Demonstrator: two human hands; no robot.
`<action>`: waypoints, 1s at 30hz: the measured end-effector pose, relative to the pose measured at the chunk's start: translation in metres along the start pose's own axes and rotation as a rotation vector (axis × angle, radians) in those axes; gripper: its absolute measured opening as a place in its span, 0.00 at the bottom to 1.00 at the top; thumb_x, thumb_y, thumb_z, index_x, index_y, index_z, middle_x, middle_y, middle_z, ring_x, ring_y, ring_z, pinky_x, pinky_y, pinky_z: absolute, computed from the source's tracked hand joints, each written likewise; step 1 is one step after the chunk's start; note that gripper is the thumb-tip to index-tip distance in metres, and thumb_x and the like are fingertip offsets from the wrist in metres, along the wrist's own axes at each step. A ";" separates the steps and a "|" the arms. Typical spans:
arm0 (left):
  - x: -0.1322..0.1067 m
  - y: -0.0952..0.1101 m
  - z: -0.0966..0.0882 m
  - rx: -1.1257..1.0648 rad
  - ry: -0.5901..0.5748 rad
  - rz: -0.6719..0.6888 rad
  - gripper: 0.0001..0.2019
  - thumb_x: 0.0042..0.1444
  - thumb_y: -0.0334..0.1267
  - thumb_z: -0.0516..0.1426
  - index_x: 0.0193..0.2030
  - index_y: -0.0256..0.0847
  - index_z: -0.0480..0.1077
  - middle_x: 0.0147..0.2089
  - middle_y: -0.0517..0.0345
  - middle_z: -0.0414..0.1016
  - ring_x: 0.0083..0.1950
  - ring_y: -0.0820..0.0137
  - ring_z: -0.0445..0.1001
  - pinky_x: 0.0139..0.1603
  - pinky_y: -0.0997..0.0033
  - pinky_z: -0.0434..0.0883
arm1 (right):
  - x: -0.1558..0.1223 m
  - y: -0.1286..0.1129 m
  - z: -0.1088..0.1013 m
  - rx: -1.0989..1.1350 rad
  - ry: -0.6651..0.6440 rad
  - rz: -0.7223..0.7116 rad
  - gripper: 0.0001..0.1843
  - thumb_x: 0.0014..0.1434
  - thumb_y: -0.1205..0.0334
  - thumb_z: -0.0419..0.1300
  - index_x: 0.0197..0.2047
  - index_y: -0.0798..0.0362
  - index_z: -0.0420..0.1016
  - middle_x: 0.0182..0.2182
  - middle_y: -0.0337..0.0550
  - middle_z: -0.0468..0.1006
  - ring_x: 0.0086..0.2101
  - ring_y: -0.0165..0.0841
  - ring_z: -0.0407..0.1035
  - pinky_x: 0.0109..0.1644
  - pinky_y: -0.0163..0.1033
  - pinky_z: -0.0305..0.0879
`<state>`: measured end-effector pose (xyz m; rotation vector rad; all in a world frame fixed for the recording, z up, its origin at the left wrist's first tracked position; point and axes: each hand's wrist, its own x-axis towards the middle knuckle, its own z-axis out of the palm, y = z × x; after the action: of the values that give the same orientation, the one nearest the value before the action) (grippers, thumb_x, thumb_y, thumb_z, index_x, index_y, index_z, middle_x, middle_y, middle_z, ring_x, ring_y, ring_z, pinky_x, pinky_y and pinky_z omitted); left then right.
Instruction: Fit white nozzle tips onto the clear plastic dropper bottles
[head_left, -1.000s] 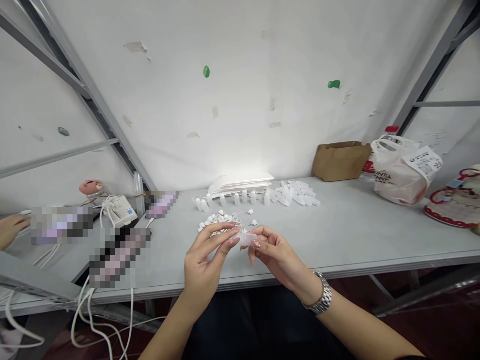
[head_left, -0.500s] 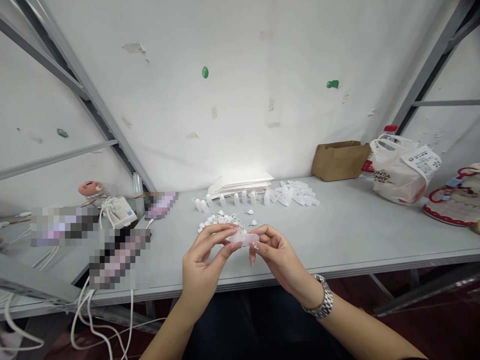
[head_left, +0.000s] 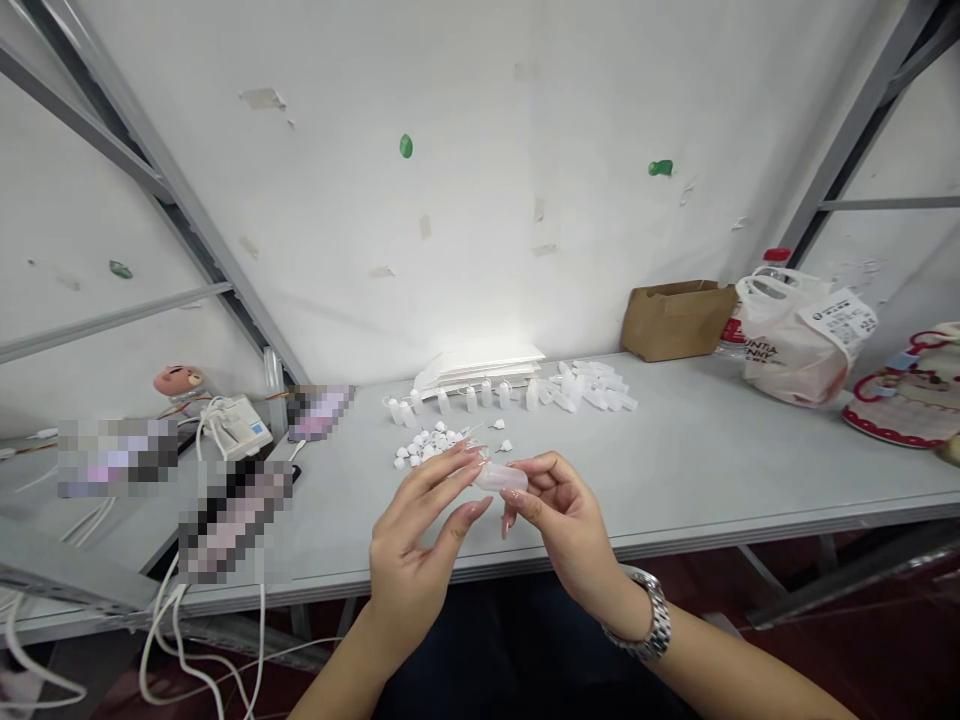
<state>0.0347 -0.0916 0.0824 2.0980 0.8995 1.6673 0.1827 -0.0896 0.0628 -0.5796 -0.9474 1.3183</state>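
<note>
A small translucent plastic bottle lies sideways between my hands above the front of the table. My right hand pinches its base end between thumb and fingers. At the other end, the fingertips of my left hand rest by the white cap, largely covering it. The left thumb stands apart from the bottle, below it. Beyond my left hand is a pile of loose white dropper caps, with two single caps to its right. Several capped bottles stand in a row behind.
Uncapped bottles lie heaped at the row's right end. White flat sheets are stacked by the wall. A cardboard box and a plastic bag stand back right. Phones and white cables occupy the left.
The bottle has shifted slightly right in my right hand. My left thumb has come away from it, and the left fingers have opened a little.
</note>
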 end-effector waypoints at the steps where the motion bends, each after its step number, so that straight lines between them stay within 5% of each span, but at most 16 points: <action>1: -0.001 0.001 0.000 0.019 -0.013 0.016 0.21 0.53 0.24 0.56 0.51 0.50 0.70 0.52 0.57 0.73 0.57 0.60 0.67 0.57 0.56 0.66 | 0.000 -0.001 0.000 0.003 0.002 0.001 0.10 0.49 0.63 0.67 0.33 0.51 0.70 0.27 0.36 0.75 0.22 0.27 0.68 0.26 0.37 0.67; 13: -0.002 0.007 0.004 0.380 -0.093 0.257 0.29 0.52 0.25 0.57 0.61 0.48 0.60 0.62 0.51 0.64 0.65 0.53 0.55 0.59 0.49 0.60 | -0.003 -0.010 0.002 0.006 0.025 -0.005 0.11 0.49 0.61 0.67 0.34 0.50 0.69 0.22 0.33 0.72 0.22 0.27 0.68 0.29 0.37 0.65; 20: -0.003 0.006 0.009 0.360 -0.096 0.307 0.30 0.52 0.23 0.56 0.62 0.42 0.57 0.64 0.45 0.60 0.66 0.50 0.52 0.59 0.48 0.60 | -0.006 -0.012 0.002 0.051 0.002 -0.004 0.10 0.51 0.62 0.66 0.35 0.51 0.69 0.22 0.32 0.72 0.22 0.26 0.68 0.28 0.34 0.67; 26: -0.005 0.006 0.008 0.107 -0.130 0.208 0.30 0.52 0.22 0.55 0.62 0.42 0.58 0.65 0.48 0.59 0.67 0.52 0.50 0.63 0.48 0.55 | -0.007 -0.016 0.007 0.136 -0.090 0.105 0.08 0.53 0.61 0.64 0.33 0.53 0.68 0.23 0.34 0.75 0.21 0.24 0.67 0.26 0.32 0.65; 30: -0.009 0.010 0.007 -0.201 -0.085 -0.040 0.26 0.58 0.25 0.51 0.61 0.49 0.59 0.65 0.56 0.59 0.67 0.59 0.53 0.65 0.55 0.54 | -0.008 -0.018 0.009 0.156 -0.134 0.147 0.09 0.55 0.59 0.62 0.32 0.54 0.67 0.24 0.37 0.75 0.21 0.24 0.65 0.25 0.31 0.65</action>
<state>0.0429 -0.1046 0.0796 1.9871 0.7116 1.5652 0.1847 -0.1018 0.0803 -0.4507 -0.9143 1.5634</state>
